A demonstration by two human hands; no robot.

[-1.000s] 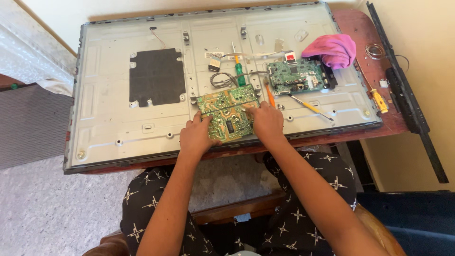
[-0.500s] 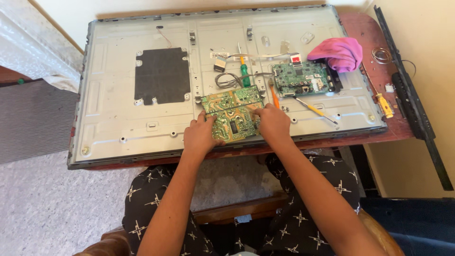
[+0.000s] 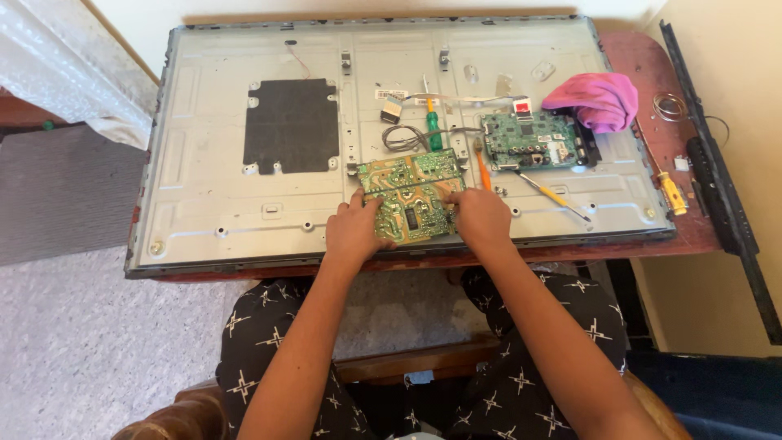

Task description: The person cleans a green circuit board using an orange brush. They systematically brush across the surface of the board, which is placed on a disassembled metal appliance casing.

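Gripping green-yellow circuit board point(image 3: 411, 198) at both ends: left hand point(image 3: 355, 231), right hand point(image 3: 482, 218), fingers closed on it, near front edge of metal back panel point(image 3: 212, 171) on desk point(image 3: 643, 61). Risk: attached grey cables point(image 3: 405, 138) could strain if lifted. Containers: none visible.

Single head-worn view only; looking steeply down from above the seated person's lap, facing forward across the table point(image 3: 652, 244); sitting at arm's length, taking in the whole opened television back panel point(image 3: 212, 171) from edge to edge; framing both forearms rising from the bottom edge, left hand point(image 3: 354, 232) and right hand point(image 3: 482, 218) meeting near centre at the yellow-green circuit board point(image 3: 411, 195); catching floor at left, wall at right; sharing nothing with any second view.
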